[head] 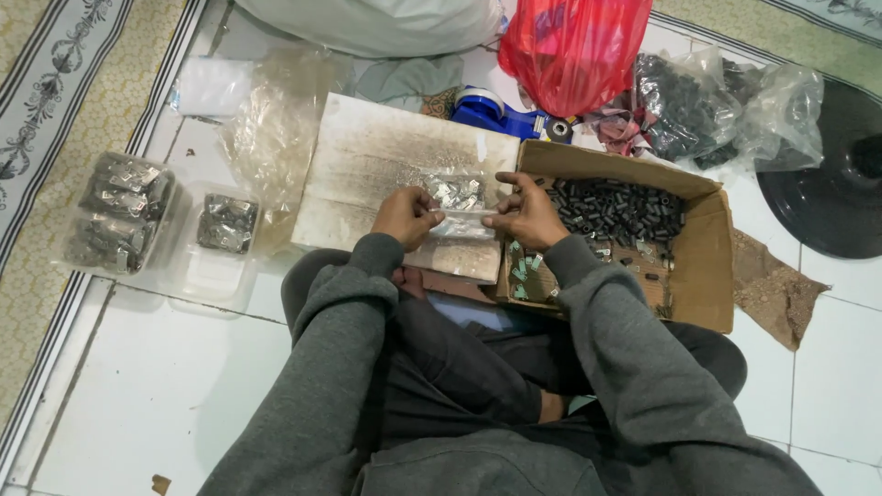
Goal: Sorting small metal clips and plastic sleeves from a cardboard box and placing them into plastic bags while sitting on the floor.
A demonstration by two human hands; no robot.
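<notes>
At far left, a clear tub (pixel 115 216) of filled packets is sitting on the floor, a second tub (pixel 220 248) lying just beside it. The left hand (pixel 404 216) is pinching the left end of a small clear bag (pixel 457 204) of metal bits over a worn white board (pixel 367 165). The right hand (pixel 525 213) is pinching the bag's right end. A cardboard box (pixel 707 266) of dark tubes is resting beside it.
</notes>
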